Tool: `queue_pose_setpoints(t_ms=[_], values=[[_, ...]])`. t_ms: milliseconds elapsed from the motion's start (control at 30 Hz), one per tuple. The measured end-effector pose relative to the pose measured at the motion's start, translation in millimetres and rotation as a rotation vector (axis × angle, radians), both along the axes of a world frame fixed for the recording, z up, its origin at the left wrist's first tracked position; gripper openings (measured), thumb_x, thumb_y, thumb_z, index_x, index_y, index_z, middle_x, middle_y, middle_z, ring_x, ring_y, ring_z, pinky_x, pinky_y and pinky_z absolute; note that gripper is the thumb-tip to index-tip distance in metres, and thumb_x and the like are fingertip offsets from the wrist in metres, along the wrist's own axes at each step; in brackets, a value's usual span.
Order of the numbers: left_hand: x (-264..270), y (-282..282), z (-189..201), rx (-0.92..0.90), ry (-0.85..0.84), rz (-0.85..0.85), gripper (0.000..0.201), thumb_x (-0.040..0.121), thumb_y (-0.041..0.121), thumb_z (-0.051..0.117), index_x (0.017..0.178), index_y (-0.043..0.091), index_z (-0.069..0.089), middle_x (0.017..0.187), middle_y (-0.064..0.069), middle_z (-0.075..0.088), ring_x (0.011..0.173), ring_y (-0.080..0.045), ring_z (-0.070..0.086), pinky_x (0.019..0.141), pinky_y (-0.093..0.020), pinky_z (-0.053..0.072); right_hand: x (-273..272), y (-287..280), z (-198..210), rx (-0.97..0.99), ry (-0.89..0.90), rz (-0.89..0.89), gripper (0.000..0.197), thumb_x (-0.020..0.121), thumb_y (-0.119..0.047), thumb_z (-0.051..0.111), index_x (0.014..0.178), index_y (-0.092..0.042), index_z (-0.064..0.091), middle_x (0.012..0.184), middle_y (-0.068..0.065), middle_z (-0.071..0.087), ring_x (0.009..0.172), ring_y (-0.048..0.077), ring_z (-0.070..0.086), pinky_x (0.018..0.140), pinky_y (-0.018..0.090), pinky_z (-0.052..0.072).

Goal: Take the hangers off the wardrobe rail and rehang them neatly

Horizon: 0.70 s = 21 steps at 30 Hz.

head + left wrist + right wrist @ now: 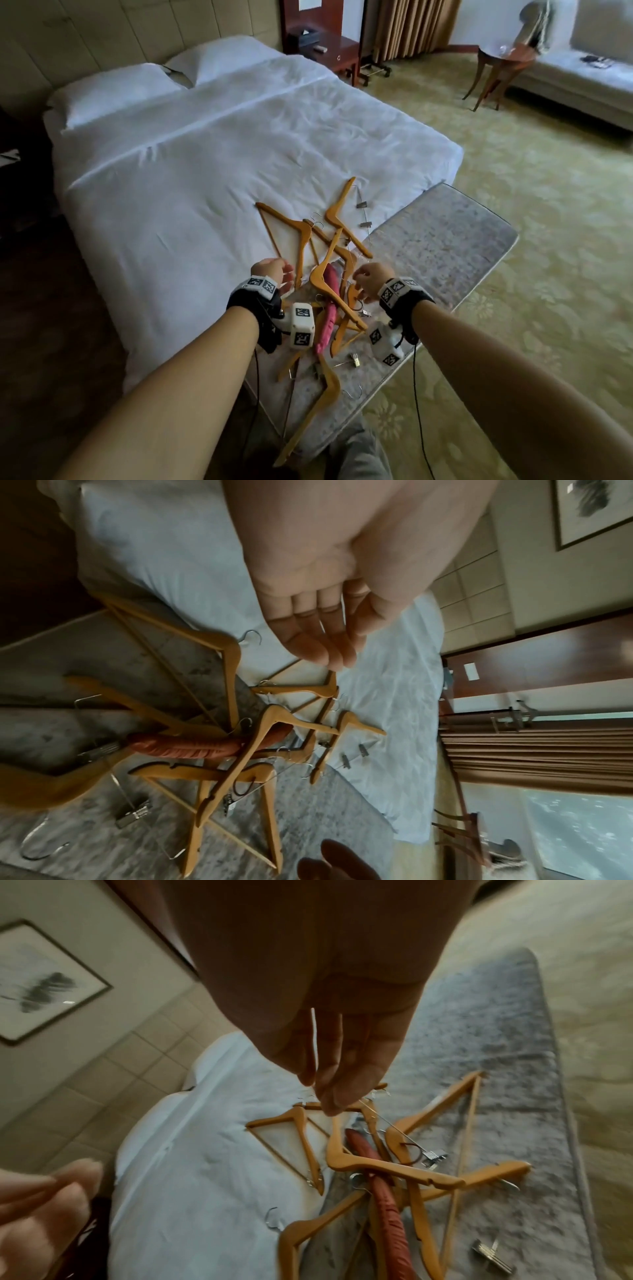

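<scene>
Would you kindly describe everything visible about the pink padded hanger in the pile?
The pink padded hanger is covered in ruched, satin-looking fabric. It lies flat on the grey bench at the foot of the bed, buried in the tangle, with wooden hangers crossing over it. Its hook is hidden. Neither hand touches it.

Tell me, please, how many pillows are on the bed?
2: the left pillow lies at the head of the bed, and the right pillow lies beside it, their corners meeting. None appears hidden.
</scene>
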<state>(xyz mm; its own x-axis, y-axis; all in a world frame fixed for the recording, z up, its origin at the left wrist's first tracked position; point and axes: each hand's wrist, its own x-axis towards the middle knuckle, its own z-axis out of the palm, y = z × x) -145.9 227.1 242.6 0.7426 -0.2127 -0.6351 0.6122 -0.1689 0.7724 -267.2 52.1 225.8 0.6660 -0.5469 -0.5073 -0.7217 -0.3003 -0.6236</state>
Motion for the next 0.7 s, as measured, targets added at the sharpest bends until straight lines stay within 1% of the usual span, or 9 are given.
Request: queue_pose_setpoints(t_ms=[100, 167, 200, 267, 333, 400, 500, 633, 700], values=[[6, -33, -33, 0.085, 0.049, 0.007, 0.013, 0.091, 0.002, 0.051, 0.080, 0.004, 0.059, 0.067, -0.010, 0.060, 0.051, -0.020, 0.054, 0.037, -0.019, 0.042, -1, -43, -53, 0.113, 0.101, -0.049, 0.026, 0.093, -0.012, 0.046, 0.099, -0.001, 0.069, 0.090, 0.017, 0.073, 0.081, 0.033, 0.073, 0.074, 0.049, 0.061], [9, -52, -55, 0.120, 0.138, -0.041, 0.011, 0.092, 0.004, 0.052, 0.084, 0.003, 0.060, 0.065, -0.008, 0.061, 0.046, -0.017, 0.056, 0.038, -0.020, 0.044, -1, -68, -85, 0.203, 0.163, -0.078, 0.025, 0.095, -0.017, 0.047, 0.099, -0.004, 0.068, 0.087, 0.014, 0.073, 0.078, 0.030, 0.073, 0.073, 0.048, 0.061], [9, -61, -65, 0.120, 0.191, -0.074, 0.009, 0.093, 0.007, 0.053, 0.088, 0.004, 0.060, 0.066, -0.006, 0.063, 0.046, -0.015, 0.057, 0.041, -0.022, 0.046, 0, -79, -98, 0.237, 0.187, -0.095, 0.024, 0.095, -0.019, 0.048, 0.098, -0.005, 0.068, 0.087, 0.013, 0.073, 0.078, 0.030, 0.073, 0.074, 0.047, 0.061], [8, -75, -82, 0.125, 0.290, -0.140, 0.008, 0.096, 0.011, 0.053, 0.093, 0.007, 0.058, 0.075, -0.006, 0.064, 0.057, -0.017, 0.059, 0.053, -0.028, 0.051, 2, -93, -115, 0.280, 0.207, -0.116, 0.023, 0.097, -0.018, 0.047, 0.094, -0.006, 0.066, 0.086, 0.013, 0.072, 0.079, 0.029, 0.073, 0.075, 0.046, 0.061], [6, -91, -100, 0.144, 0.375, -0.202, 0.009, 0.098, 0.015, 0.050, 0.096, 0.010, 0.057, 0.083, -0.007, 0.063, 0.067, -0.019, 0.058, 0.063, -0.032, 0.050, 7, -108, -136, 0.323, 0.233, -0.119, 0.022, 0.097, -0.017, 0.047, 0.093, -0.006, 0.066, 0.086, 0.013, 0.072, 0.080, 0.029, 0.072, 0.076, 0.045, 0.061], [2, -105, -116, 0.163, 0.469, -0.233, 0.011, 0.099, 0.018, 0.049, 0.096, 0.011, 0.057, 0.088, -0.007, 0.062, 0.072, -0.020, 0.058, 0.067, -0.032, 0.050, 13, -120, -159, 0.360, 0.272, -0.107, 0.023, 0.097, -0.016, 0.046, 0.097, -0.006, 0.067, 0.085, 0.011, 0.072, 0.082, 0.028, 0.073, 0.077, 0.046, 0.061], [5, -117, -142, 0.195, 0.532, -0.172, 0.015, 0.099, 0.017, 0.047, 0.094, 0.007, 0.057, 0.088, -0.007, 0.062, 0.073, -0.020, 0.057, 0.065, -0.032, 0.049, 24, -128, -191, 0.407, 0.314, -0.105, 0.024, 0.096, -0.016, 0.047, 0.098, -0.005, 0.067, 0.087, 0.012, 0.073, 0.083, 0.029, 0.073, 0.076, 0.047, 0.061], [16, -128, -173, 0.259, 0.501, -0.015, 0.015, 0.100, 0.017, 0.045, 0.110, 0.008, 0.053, 0.086, -0.004, 0.062, 0.071, -0.018, 0.057, 0.060, -0.029, 0.047, 37, -127, -229, 0.412, 0.379, -0.015, 0.027, 0.092, -0.020, 0.048, 0.097, -0.005, 0.069, 0.092, 0.016, 0.073, 0.087, 0.034, 0.072, 0.078, 0.050, 0.060], [22, -131, -186, 0.282, 0.506, 0.018, 0.018, 0.100, 0.017, 0.045, 0.113, 0.008, 0.053, 0.084, -0.003, 0.062, 0.070, -0.017, 0.056, 0.059, -0.028, 0.047, 45, -124, -243, 0.387, 0.411, 0.076, 0.024, 0.090, -0.021, 0.048, 0.095, -0.010, 0.069, 0.091, 0.015, 0.071, 0.085, 0.034, 0.070, 0.082, 0.047, 0.059]])
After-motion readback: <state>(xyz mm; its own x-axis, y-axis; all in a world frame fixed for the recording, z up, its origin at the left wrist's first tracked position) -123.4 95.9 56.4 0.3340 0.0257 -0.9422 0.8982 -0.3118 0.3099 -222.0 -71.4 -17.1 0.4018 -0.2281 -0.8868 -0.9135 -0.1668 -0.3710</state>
